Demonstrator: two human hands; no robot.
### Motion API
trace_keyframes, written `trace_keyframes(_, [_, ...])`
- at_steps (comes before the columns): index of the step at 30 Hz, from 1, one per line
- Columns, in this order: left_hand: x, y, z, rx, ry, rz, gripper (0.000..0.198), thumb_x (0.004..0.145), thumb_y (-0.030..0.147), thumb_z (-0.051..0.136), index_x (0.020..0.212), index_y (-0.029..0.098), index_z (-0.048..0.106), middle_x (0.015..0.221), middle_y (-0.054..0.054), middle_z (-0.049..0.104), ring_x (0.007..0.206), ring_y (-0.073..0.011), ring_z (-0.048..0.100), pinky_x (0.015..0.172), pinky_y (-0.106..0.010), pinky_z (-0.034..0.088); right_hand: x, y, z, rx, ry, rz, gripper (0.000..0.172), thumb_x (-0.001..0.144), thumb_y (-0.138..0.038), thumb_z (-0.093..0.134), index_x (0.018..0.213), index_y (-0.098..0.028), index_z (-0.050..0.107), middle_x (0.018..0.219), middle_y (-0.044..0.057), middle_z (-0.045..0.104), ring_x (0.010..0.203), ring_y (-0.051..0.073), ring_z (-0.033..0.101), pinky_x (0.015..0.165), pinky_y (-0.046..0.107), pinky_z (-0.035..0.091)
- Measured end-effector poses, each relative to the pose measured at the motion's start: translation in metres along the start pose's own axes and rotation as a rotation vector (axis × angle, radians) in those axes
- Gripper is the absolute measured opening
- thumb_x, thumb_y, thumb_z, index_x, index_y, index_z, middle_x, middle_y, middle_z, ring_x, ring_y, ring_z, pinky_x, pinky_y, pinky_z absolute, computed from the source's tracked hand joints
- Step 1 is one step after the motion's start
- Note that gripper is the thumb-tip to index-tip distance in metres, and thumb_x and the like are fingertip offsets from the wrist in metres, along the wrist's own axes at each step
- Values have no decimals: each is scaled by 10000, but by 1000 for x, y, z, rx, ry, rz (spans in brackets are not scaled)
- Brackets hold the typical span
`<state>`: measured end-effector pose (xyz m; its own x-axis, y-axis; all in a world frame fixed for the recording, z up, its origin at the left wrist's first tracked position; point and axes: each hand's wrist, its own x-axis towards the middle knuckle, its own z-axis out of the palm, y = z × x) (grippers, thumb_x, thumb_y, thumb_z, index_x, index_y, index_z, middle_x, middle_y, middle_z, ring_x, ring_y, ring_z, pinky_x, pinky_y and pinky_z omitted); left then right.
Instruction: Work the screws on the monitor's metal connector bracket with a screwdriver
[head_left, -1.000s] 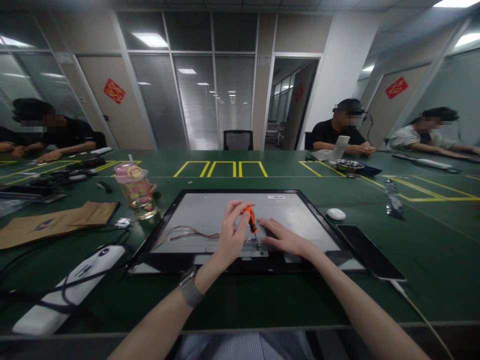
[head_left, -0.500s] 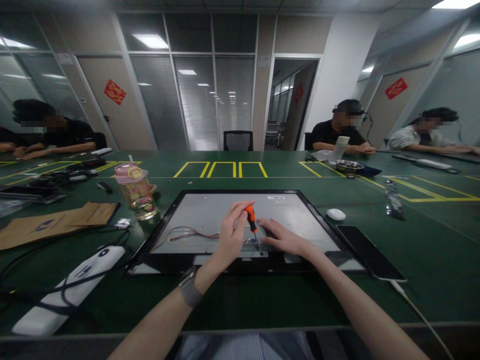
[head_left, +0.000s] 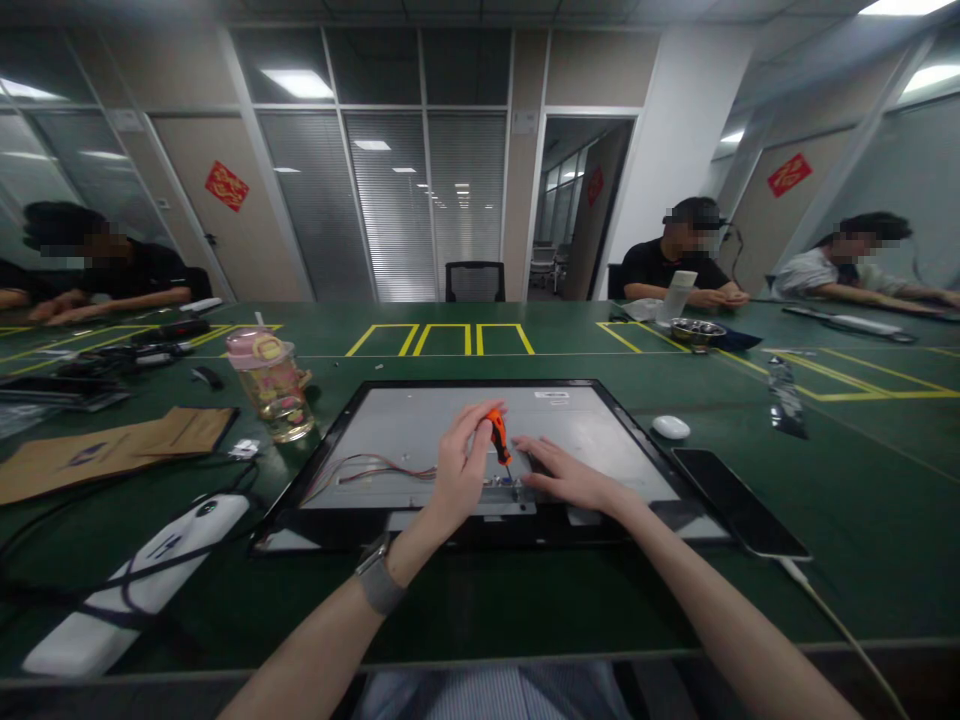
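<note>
A monitor panel (head_left: 420,420) lies back-up on the green table, grey metal inside a black frame. My left hand (head_left: 459,472) pinches an orange-handled screwdriver (head_left: 498,436), held nearly upright with its tip down on a small board (head_left: 501,486) near the panel's front edge. My right hand (head_left: 564,472) lies flat, fingers stretched out, on the panel just right of the screwdriver tip. A bundle of coloured wires (head_left: 375,468) runs from the left toward the board. A watch sits on my left wrist.
A pink-lidded bottle (head_left: 271,384), brown paper bag (head_left: 112,445) and white case wrapped in black cable (head_left: 127,585) lie left. A white mouse (head_left: 670,427) and a dark phone (head_left: 736,502) lie right. Three other people sit at the table's far sides.
The screwdriver has tilted slightly more upright in my left hand's fingers. My right hand has stayed flat on the panel.
</note>
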<state>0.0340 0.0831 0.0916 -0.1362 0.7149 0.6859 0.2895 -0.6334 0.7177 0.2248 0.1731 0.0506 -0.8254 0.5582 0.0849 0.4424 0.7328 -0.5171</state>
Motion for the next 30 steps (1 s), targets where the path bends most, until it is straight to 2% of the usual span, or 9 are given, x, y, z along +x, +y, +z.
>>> trace_keyframes(5, [0,-1,0,60,35,37,196,875,272,573,1030,206,674,923,-43,566,860,-149,561,805,-279,458,-1,-3,-1,-3,-7,15,571,940,-503,397,1408,-176,370,1483,112,368,1381,277,285,1155,494,119])
trace_keyframes(11, [0,2,-1,-5,-17,13,290,949,245,419,1154,201,619,1068,-75,606,982,-163,577,881,-303,443,-1,-5,-2,-11,-14,28,610,937,-526,388,1423,-159,353,1495,119,345,1386,289,270,1158,497,103])
trace_keyframes(16, [-1,1,0,87,69,45,182,866,264,584,1008,207,682,933,-42,551,858,-145,562,801,-276,465,-1,-3,-2,-6,-23,48,607,930,-549,387,1423,-196,362,1501,89,340,1400,288,236,1162,496,91])
trace_keyframes(18, [-1,1,0,93,79,40,193,875,277,568,1014,212,685,978,-54,539,904,-158,561,838,-291,465,-1,-2,-1,-9,-17,35,600,932,-534,388,1424,-193,356,1500,95,341,1394,283,252,1162,497,91])
trace_keyframes(22, [-1,3,0,-19,22,6,302,949,264,410,1147,204,630,1155,-91,572,1029,-181,581,912,-324,460,-1,0,0,-11,-1,32,599,932,-524,401,1419,-177,366,1498,103,344,1392,292,256,1160,500,102])
trace_keyframes(26, [0,4,1,-27,13,-8,264,921,261,483,1128,193,633,995,-70,614,898,-156,604,812,-286,487,0,2,1,-19,9,1,577,938,-523,403,1411,-193,376,1486,92,368,1379,278,288,1160,486,114])
trace_keyframes(30, [-1,0,2,64,105,32,153,832,268,630,955,199,688,870,-24,515,793,-129,547,753,-259,470,-1,2,1,-1,-5,30,590,933,-541,397,1422,-211,365,1491,79,360,1392,285,257,1160,493,98])
